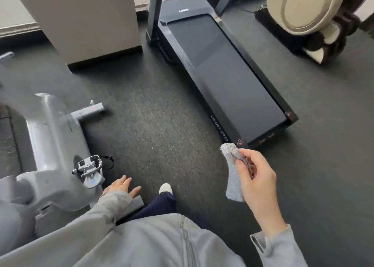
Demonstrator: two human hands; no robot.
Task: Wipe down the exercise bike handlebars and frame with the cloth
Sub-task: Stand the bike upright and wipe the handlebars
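The grey exercise bike frame [50,145] fills the left side, seen from above, with a pedal [91,165] sticking out toward me and a floor stabiliser bar [91,111] further away. Its handlebars are out of view. My right hand [257,177] is raised at the right, away from the bike, and pinches a small grey cloth [232,177] that hangs down from my fingers. My left hand [121,188] is low beside the pedal, fingers spread and holding nothing, just over the bike's near base bar [135,204].
A black treadmill [222,74] lies on the dark floor ahead at centre right. A beige pillar [85,24] stands behind the bike. A beige massage chair base [313,14] sits at the far right. My foot [165,188] is on the open floor mat [153,135].
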